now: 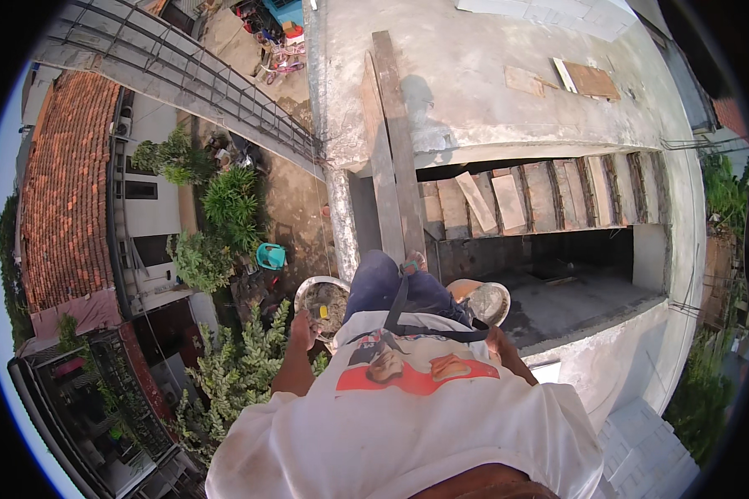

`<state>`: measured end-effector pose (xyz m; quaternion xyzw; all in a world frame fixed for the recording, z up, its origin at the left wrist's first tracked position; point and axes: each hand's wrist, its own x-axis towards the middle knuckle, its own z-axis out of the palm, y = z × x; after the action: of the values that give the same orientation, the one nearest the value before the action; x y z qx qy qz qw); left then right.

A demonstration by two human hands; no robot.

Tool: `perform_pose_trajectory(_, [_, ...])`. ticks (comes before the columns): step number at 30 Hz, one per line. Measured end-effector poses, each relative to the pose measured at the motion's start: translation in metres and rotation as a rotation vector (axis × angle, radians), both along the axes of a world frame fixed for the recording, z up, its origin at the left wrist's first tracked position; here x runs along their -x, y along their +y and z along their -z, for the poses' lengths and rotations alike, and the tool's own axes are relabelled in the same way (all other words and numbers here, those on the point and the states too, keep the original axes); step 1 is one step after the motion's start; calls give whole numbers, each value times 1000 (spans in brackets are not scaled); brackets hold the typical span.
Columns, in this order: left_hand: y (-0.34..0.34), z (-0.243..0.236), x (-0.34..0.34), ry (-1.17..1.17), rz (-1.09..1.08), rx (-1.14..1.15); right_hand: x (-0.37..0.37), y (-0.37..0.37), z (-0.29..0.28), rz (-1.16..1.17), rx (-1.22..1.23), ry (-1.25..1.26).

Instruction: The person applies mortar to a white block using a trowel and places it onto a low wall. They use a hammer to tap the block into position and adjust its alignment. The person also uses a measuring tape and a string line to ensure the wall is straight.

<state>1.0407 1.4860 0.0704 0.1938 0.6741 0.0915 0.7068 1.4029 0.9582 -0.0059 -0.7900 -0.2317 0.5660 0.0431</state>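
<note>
A bucket (298, 293) with a pale rim and grey, wet-looking mix hangs at my left side. My left hand (302, 329) is closed at its near edge, beside a small yellow piece. On my right side hangs a second bucket (506, 306), orange-tinted inside, with smooth grey mix. My right hand (494, 339) is at its near edge, closed on it as far as I can see; shirt and forearm hide most of the fingers. Under my feet, two long narrow wooden planks (393, 125) lie side by side, reaching forward onto a concrete slab.
The planks bridge a drop to the concrete slab (474, 75). A stairwell opening with board-covered steps (541, 195) lies to the right. Far below on the left are a yard (295, 208), shrubs (233, 200) and a teal chair (270, 256). A rebar-topped beam (200, 83) runs off upper left.
</note>
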Motion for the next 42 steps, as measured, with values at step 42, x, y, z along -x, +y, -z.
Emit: perform_pose_trajectory(42, [620,112,-743,112,44,40,-783,640,63,232,79,3])
